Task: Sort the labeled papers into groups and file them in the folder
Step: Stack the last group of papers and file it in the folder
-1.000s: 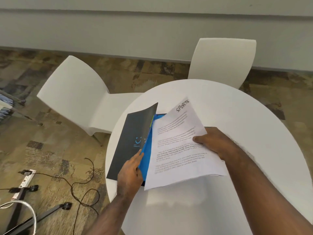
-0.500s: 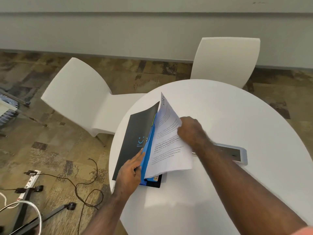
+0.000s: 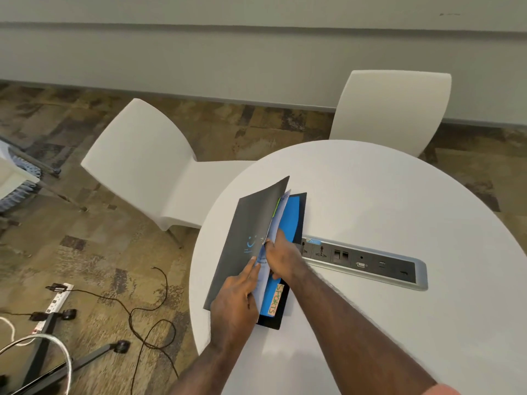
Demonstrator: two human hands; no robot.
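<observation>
A dark grey folder (image 3: 245,232) lies half open near the left edge of the round white table (image 3: 370,201). Its front cover is lifted, and my left hand (image 3: 236,300) holds that cover up near its lower edge. Inside sits a blue divider (image 3: 288,220) with an orange tab (image 3: 275,299) reading SPORTS. White printed papers (image 3: 273,226) stand on edge between the cover and the blue divider. My right hand (image 3: 281,258) grips these papers and presses them into the folder. The papers' text is mostly hidden.
A grey power and data socket strip (image 3: 365,259) is set into the tabletop just right of the folder. Two white chairs (image 3: 142,155) (image 3: 390,109) stand behind the table. Cables, a power strip (image 3: 58,297) and a black stand base (image 3: 45,334) lie on the carpet at the left.
My right hand swung the SPORTS papers from flat on the table up and left into the folder. The socket strip under them is now uncovered. My left hand kept the cover lifted.
</observation>
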